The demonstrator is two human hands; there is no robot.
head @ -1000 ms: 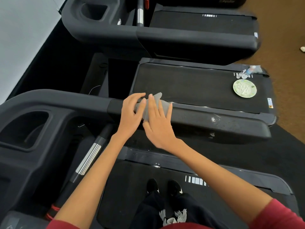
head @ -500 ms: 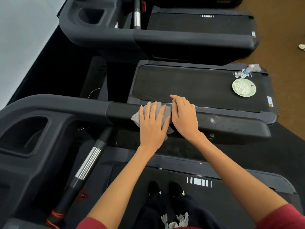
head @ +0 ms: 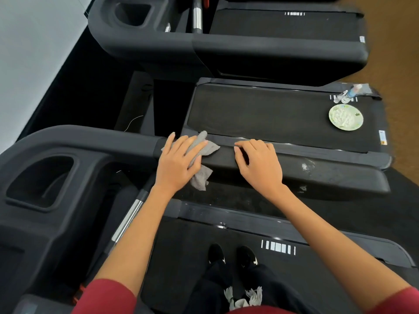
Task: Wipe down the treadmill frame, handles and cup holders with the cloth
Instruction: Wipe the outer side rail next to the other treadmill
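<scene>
A small grey cloth [head: 205, 150] lies draped over the black side handrail [head: 317, 171] of the treadmill I stand on. My left hand [head: 176, 164] presses flat on the cloth with straight fingers, and one end of the cloth hangs below the palm. My right hand [head: 258, 164] rests on the same rail just to the right, apart from the cloth, its fingers bent over the far edge. A deep cup holder [head: 43, 182] sits in the console at the left. White smudges [head: 307, 165] mark the rail farther right.
A green plate [head: 345, 116] and a small spray bottle [head: 347, 94] sit on the neighbouring treadmill's belt beyond the rail. A silver-banded pulse grip [head: 129, 218] slants below the console. Another treadmill stands at the top. My shoes [head: 231, 254] are on the belt.
My left hand slid the cloth leftward along the rail. My right hand came off the cloth and moved right, so the two hands are now apart.
</scene>
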